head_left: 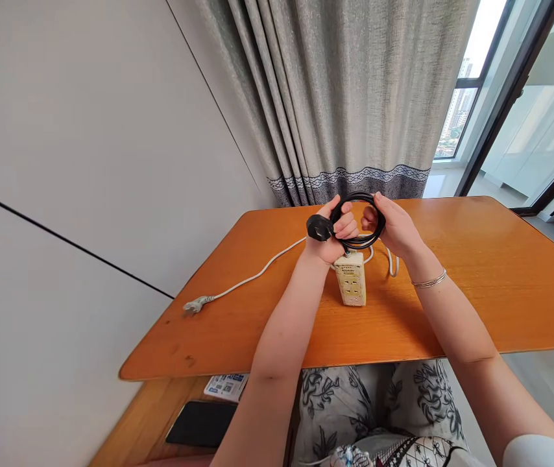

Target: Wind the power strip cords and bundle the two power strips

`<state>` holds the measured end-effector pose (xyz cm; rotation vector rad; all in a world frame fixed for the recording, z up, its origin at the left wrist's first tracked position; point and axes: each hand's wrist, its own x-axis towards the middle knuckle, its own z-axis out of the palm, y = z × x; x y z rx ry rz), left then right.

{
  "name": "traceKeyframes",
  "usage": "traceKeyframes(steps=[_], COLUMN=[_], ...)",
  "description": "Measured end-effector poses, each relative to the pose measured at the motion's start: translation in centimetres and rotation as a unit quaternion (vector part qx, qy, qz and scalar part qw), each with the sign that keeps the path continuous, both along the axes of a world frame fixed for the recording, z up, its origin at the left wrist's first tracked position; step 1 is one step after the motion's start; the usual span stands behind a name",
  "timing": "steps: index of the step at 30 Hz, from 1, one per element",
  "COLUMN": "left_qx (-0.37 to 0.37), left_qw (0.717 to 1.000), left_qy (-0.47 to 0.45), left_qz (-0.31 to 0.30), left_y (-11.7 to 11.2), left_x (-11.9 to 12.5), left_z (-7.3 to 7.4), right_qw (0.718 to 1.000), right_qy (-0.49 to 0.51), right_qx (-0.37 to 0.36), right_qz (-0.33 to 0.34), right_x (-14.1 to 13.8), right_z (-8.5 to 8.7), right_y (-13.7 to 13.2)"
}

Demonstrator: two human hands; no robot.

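A black power cord (362, 243) is wound into a round coil and held up above the wooden table. My left hand (338, 227) is closed around the coil's left side, with the cord's black plug (319, 227) sticking out over the wrist. On the coil's right side my right hand (391, 220) pinches the loops between thumb and fingers. Just below and behind my left hand is a yellowed white power strip (351, 282) on the table. Its white cord (262, 269) runs left to a pale plug (196, 305); part of the cord behind the hands is hidden.
The orange wooden table (476, 279) reaches from the wall to the window side. A grey curtain (355, 97) hangs behind it. Below the table's left front edge lie a dark phone-like slab (202, 423) and a printed packet (226, 387).
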<state>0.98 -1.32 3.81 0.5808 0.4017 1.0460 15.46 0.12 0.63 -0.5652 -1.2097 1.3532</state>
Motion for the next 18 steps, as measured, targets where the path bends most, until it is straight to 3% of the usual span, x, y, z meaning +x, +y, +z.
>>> traceKeyframes(steps=[4, 7, 9, 11, 14, 18], left_qx=[0.041, 0.090, 0.122, 0.144, 0.158, 0.146], left_qw=[0.995, 0.979, 0.965, 0.951, 0.942, 0.947], left_qy=[-0.018, -0.048, -0.069, -0.077, -0.059, -0.038], left_qz=[0.091, 0.175, 0.222, 0.261, 0.290, 0.282], left_y=[0.0, 0.3, 0.5, 0.8, 1.3, 2.3], left_x=[-0.5, -1.6, -2.6, -3.5, -4.8, -5.8], left_z=[0.3, 0.5, 0.6, 0.8, 0.9, 0.9], right_qw=[0.996, 0.971, 0.929, 0.874, 0.801, 0.739], right_qy=[-0.085, -0.201, -0.306, -0.421, -0.549, -0.637], right_qx=[0.017, 0.070, 0.111, 0.133, 0.141, 0.169], right_qz=[0.003, 0.108, 0.177, 0.203, 0.190, 0.140], right_x=[-0.1, -0.1, -0.3, -0.6, -1.2, -0.9], right_z=[-1.3, -2.3, -3.0, -3.7, -4.1, -2.9], right_y=[0.8, 1.1, 1.3, 1.4, 1.4, 0.6])
